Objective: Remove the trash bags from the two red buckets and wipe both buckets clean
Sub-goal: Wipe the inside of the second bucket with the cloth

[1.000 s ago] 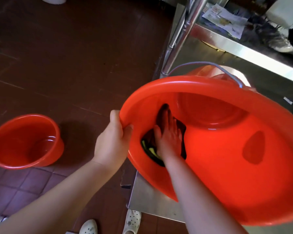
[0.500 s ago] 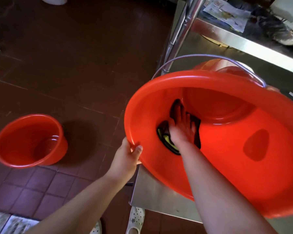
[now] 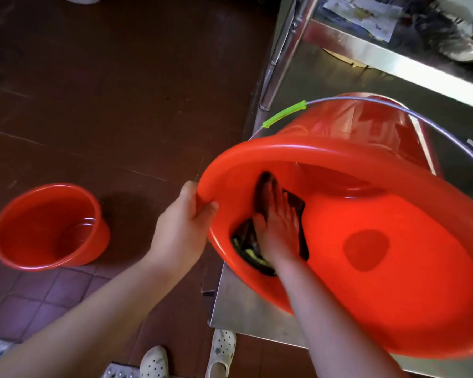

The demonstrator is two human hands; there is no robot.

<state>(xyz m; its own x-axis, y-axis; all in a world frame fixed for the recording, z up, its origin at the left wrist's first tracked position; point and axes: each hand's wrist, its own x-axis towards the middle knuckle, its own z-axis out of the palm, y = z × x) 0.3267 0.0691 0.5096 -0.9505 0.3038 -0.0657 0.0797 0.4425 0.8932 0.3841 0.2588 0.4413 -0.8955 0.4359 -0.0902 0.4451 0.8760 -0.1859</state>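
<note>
The head camera, the only view, looked down at two bare forearms reaching up from the bottom of the frame.

A large red bucket (image 3: 380, 268) filled the right half of the frame. It lay tipped on its side on a steel table (image 3: 246, 309), its mouth facing the camera, its wire handle (image 3: 366, 100) arching over its upper side. No trash bag showed inside it.

The left hand (image 3: 183, 230), just left of centre, gripped the rim on its left side, fingers curled over the edge and thumb hooked inside.

The right hand (image 3: 277, 227) was inside the bucket, left of its middle. Its fingers lay straight and together, pointing toward the top of the frame, the palm pressing a dark cloth (image 3: 298, 211) flat against the inner wall. The forearm ran down to the lower right.

A second bucket (image 3: 49, 227) stood upright on the brown tiled floor (image 3: 120, 91) at the lower left, well apart from the first. It held no bag, and its bottom gleamed as if wet.

The step in hand appeared to be wiping the inner wall. To do it well, the palm should likely stay flat and the cloth spread, moving in overlapping strokes from the bottom toward the rim. The left hand would need to steady the rim and turn the bucket so each part of the wall came under the cloth. A loose grip could let it roll off the table edge.
</note>
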